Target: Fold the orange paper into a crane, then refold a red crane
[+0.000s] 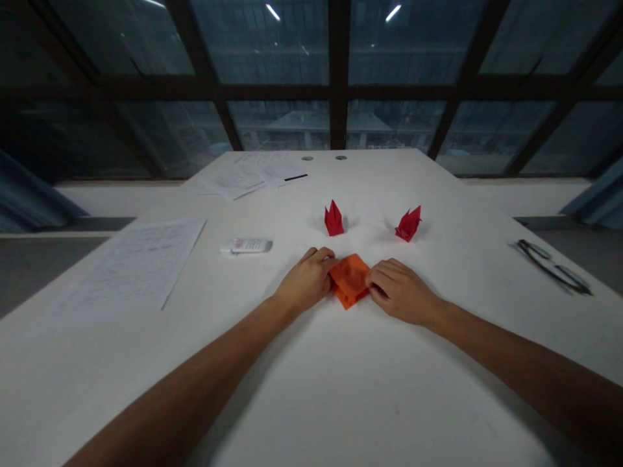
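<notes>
An orange sheet of folded paper [351, 275] lies on the white table in front of me, roughly diamond-shaped, with a layer gaping along its near side. My left hand [311, 277] pinches its left corner between curled fingers. At the opposite corner, my right hand [400, 288] grips the paper with bent fingers. Just beyond my hands stand two red origami pieces with pointed tips: one upright red origami piece [334, 219] and, farther right, a tilted red origami piece [409, 224]. My fingertips are partly hidden by the paper and knuckles.
A white bottle-like item [246, 246] lies left of my hands. Written sheets [131, 266] cover the table's left side, and more papers [238, 176] lie farther back with a black pen [296, 177]. Eyeglasses [555, 266] rest near the right edge. Windows [272, 123] stand behind the table.
</notes>
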`<state>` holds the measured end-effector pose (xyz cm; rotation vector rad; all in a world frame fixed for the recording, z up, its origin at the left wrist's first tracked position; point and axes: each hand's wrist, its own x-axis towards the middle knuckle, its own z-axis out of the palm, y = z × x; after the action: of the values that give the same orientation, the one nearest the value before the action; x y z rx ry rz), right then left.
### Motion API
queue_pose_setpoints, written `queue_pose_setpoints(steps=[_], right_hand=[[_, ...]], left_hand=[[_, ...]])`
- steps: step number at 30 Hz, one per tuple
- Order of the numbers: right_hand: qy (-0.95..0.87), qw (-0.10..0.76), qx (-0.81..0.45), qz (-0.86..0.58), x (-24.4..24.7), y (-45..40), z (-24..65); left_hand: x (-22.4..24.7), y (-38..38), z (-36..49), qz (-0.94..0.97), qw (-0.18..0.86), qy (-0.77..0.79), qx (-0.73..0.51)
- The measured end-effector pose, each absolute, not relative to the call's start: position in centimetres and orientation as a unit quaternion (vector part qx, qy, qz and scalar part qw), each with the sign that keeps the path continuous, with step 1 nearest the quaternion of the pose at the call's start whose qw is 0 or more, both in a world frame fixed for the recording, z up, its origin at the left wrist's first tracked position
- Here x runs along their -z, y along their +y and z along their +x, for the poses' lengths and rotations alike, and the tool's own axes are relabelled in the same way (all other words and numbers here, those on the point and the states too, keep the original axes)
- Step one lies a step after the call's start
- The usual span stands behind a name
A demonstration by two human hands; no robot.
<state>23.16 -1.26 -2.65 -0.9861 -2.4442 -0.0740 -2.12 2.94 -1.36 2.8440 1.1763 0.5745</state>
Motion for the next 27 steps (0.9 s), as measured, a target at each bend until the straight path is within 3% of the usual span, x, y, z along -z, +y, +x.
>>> queue_pose_setpoints(steps=[22,27], right_hand=[[-0.89,0.222,-0.01,-0.399,2.3,-1.2,23.1],[-0.89,0.213,-0.005,-0.403,1.9,-1.5,23.2]], left_hand=[[0.6,1.7,-1.6,0.912,0.002,0.381,-0.153],[0.2,2.2,-2.2,0.888,0.142,0.374,-0.225]])
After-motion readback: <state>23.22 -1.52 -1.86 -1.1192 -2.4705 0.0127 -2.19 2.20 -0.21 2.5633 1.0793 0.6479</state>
